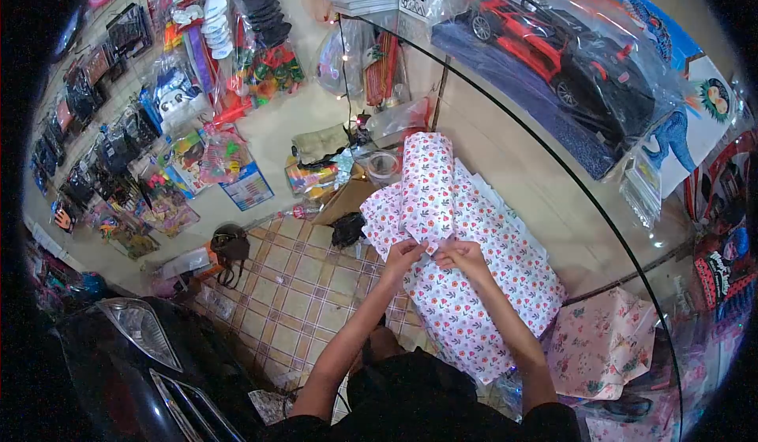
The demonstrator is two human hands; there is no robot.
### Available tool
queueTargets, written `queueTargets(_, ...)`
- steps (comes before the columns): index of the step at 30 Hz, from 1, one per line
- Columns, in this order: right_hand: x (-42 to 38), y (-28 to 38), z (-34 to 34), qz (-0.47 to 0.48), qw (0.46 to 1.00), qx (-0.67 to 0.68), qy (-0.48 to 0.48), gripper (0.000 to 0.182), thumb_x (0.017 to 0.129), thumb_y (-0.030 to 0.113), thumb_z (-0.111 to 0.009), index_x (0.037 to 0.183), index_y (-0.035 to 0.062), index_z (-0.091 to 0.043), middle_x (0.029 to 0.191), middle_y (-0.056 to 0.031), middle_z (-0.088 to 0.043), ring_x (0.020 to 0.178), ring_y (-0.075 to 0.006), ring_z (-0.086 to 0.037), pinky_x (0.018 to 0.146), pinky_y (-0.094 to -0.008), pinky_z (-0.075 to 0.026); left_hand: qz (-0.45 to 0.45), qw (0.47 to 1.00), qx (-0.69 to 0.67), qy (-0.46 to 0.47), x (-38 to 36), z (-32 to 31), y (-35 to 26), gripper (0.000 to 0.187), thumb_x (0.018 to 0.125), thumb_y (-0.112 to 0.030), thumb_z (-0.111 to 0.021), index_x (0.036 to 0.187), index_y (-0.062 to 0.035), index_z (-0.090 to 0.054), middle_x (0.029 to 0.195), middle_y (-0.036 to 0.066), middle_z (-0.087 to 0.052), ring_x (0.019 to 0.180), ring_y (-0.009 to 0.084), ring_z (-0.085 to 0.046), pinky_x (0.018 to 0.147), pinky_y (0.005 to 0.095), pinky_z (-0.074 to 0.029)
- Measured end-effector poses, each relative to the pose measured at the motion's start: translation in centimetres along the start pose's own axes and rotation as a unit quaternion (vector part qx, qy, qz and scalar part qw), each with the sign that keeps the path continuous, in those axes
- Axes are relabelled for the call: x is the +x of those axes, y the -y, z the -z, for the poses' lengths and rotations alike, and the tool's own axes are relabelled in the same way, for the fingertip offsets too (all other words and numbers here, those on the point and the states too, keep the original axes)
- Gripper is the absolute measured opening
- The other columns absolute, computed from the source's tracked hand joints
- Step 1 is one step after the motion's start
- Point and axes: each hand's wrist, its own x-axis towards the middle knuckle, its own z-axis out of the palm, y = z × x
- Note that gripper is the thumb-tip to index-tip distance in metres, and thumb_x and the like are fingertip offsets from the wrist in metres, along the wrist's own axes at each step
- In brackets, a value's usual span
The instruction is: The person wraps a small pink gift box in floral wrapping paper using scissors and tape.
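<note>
White wrapping paper (497, 276) with small red, orange and grey flowers covers a large bulky form in front of me. A narrower fold of the same paper stretches away from my hands at the far end. My left hand (405, 258) pinches the near edge of that fold. Close beside it, my right hand (463, 259) also has its fingertips closed on the paper edge. Both hands meet near the middle of the bundle. Whatever lies beneath the paper is hidden.
A glass shelf edge (545, 130) curves along the right, with a boxed red and black toy car (545, 47) on it. Pink floral paper (604, 343) lies at lower right. Packaged goods (178, 95) hang at left. A black toy vehicle (150, 363) stands on the tiled floor (304, 284).
</note>
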Motion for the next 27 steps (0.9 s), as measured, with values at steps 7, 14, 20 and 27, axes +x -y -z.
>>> queueTargets(7,1.4,-2.0,-0.2,0.007,1.0,-0.017,0.021,0.021,0.09,0.02,-0.066,0.092,-0.0011,-0.067,0.084,-0.0116,-0.07,0.067,-0.013,-0.067,0.055,-0.0219,-0.049,-0.025,0.999,-0.034,-0.02,-0.2,0.0,-0.6,0.032,0.08,-0.024,-0.076,0.099,-0.0046,-0.059,0.085,0.003,-0.064,0.079,0.0102,-0.058,0.075,0.0261,-0.046)
queueTargets(14,0.5,-1.1,1.3,0.085,0.996,-0.035,-0.015,0.017,0.09,0.016,-0.065,0.091,-0.0005,-0.067,0.077,-0.0059,-0.068,0.064,-0.0087,-0.061,0.054,-0.0211,-0.045,-0.025,0.996,-0.087,-0.028,-0.6,-0.6,-1.4,0.055,0.076,-0.017,-0.079,0.117,-0.0047,-0.043,0.091,0.008,-0.067,0.086,0.0117,-0.062,0.078,0.0264,-0.047)
queueTargets(20,-1.8,-1.2,3.2,0.233,0.916,-0.324,-0.029,0.016,0.087,0.008,-0.063,0.101,0.0032,-0.069,0.094,-0.0102,-0.07,0.083,-0.0166,-0.066,0.074,-0.0293,-0.051,-0.133,0.989,-0.003,-0.063,0.1,0.2,0.3,0.037,0.084,-0.012,-0.07,0.113,-0.002,-0.05,0.092,0.009,-0.068,0.085,0.0146,-0.062,0.081,0.0297,-0.047)
queueTargets(27,-2.3,-1.2,1.8,0.372,0.806,-0.46,0.013,0.03,0.084,0.004,-0.058,0.114,0.0048,-0.065,0.116,-0.0129,-0.065,0.11,-0.0266,-0.061,0.094,-0.0374,-0.044,-0.421,0.824,0.373,-0.068,-1.6,3.5,1.6,0.03,0.079,-0.001,-0.06,0.109,-0.0059,-0.062,0.109,0.01,-0.065,0.103,0.0289,-0.059,0.09,0.0378,-0.042)
